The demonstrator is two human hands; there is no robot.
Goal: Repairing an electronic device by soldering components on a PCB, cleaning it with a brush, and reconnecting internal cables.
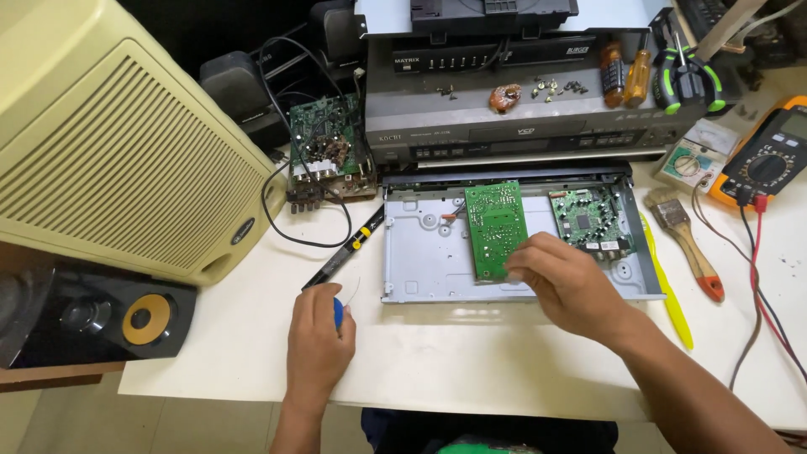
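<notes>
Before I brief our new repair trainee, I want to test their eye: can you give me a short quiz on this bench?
1. True or false: the right hand touches the green rectangular circuit board.
2. What does the left hand hold?
3. The wooden-handled paintbrush lies: A) right of the open grey metal chassis; B) left of it.

Key: 1 true; 2 a small blue object, with a thin wire by it; 3 A.

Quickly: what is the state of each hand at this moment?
Left hand: closed around a small blue object.
Right hand: fingers pinching the lower edge of the green circuit board.
</notes>
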